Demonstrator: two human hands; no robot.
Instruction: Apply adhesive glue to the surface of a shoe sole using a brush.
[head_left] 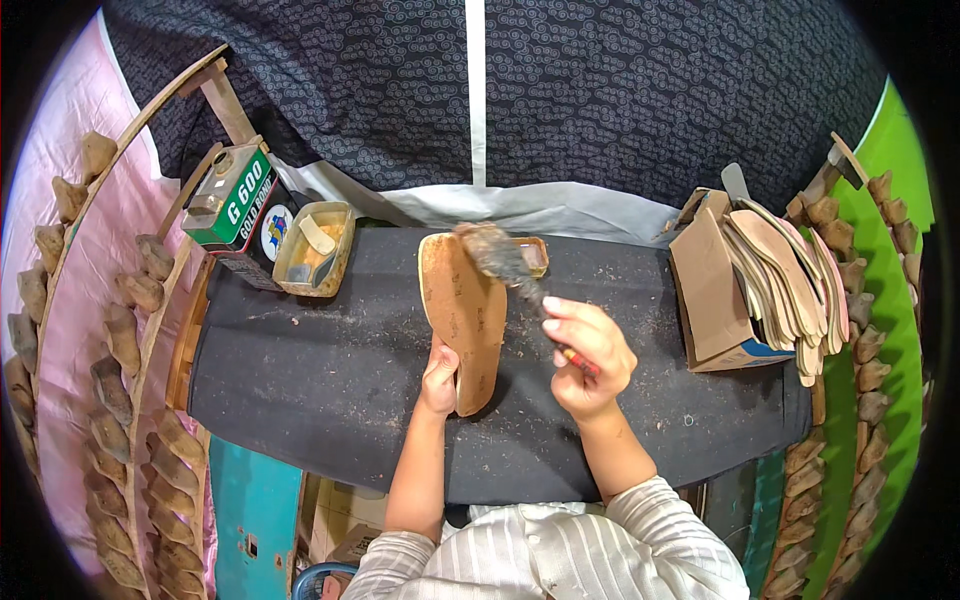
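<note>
My left hand (438, 380) grips a brown insole (462, 320) near its lower end, with the thumb lying on its face. The insole is held up over the black-covered table, its pale edge showing along the left side. In my right hand (592, 362) is a brush (512, 268) with a dark, caked head and a bit of red at the end of the handle. The brush head overlaps the insole's upper right part; whether it touches the surface, I cannot tell. A small open box (537, 250) sits behind the brush, partly hidden by it.
At the back left stand a green and black metal can (238, 212) and a grubby plastic tub (338, 262) holding spatulas. A cardboard box (708, 295) of stacked insoles (775, 262) is on the right. Racks of wooden shoe lasts (122, 340) flank the crumb-strewn table (320, 375).
</note>
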